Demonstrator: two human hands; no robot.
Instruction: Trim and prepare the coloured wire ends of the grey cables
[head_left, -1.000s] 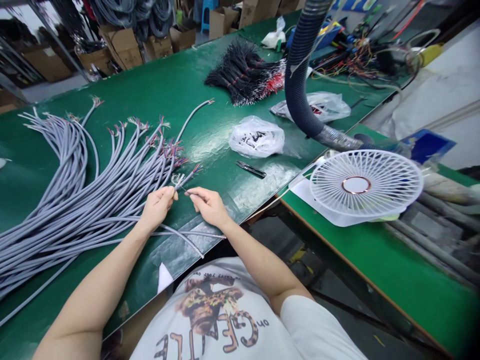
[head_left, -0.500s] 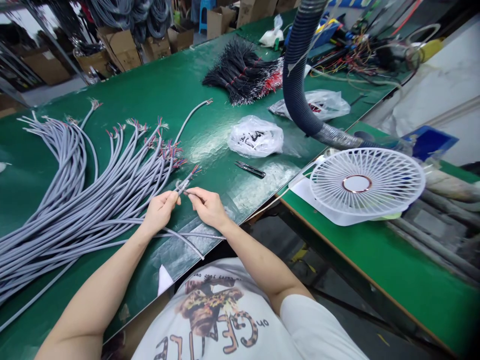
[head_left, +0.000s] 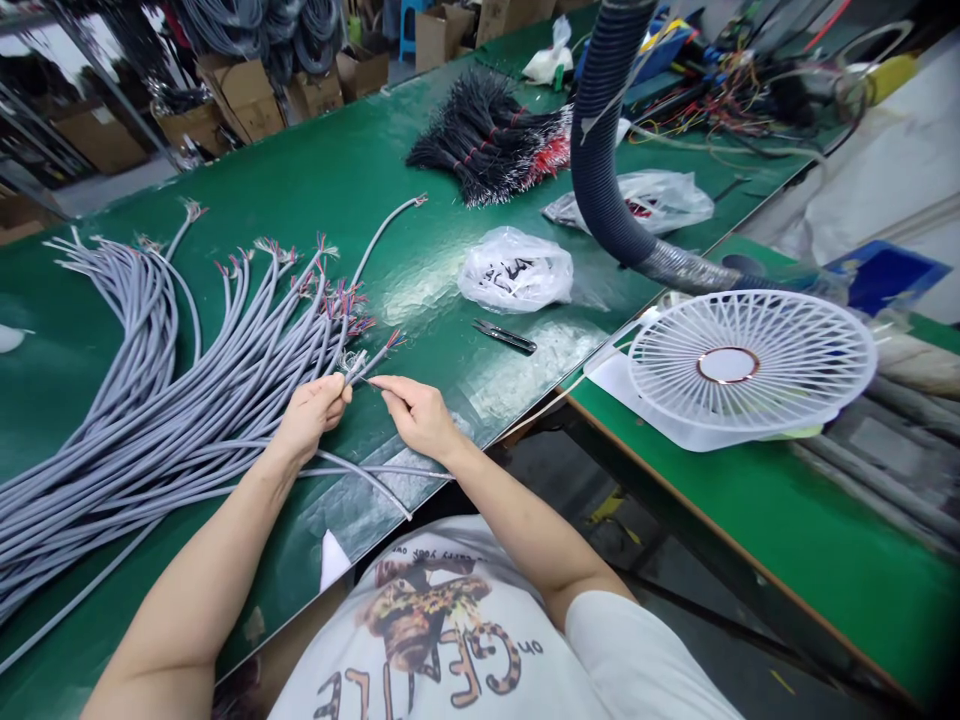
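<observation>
My left hand (head_left: 313, 412) is closed around the end of a grey cable (head_left: 352, 366) whose stripped coloured wires stick out past my fingers. My right hand (head_left: 416, 412) pinches a thin strand at that same cable tip, its fingers pressed together. Both hands rest over the green table (head_left: 315, 170) near its front edge. A big fan of grey cables (head_left: 150, 400) with stripped coloured ends spreads out to the left of my left hand. Small black snips (head_left: 505, 337) lie a short way right of my right hand.
A white plastic bag (head_left: 516, 268) and a second bag (head_left: 660, 198) lie beyond the snips. A bundle of black and red wires (head_left: 491, 140) sits further back. A dark corrugated hose (head_left: 600, 140) arches over the table. A white fan grille (head_left: 750, 362) rests at right.
My hands have stayed on the cable tip, shifting slightly; the right fingers moved closer to the stripped end. The view drifted a little.
</observation>
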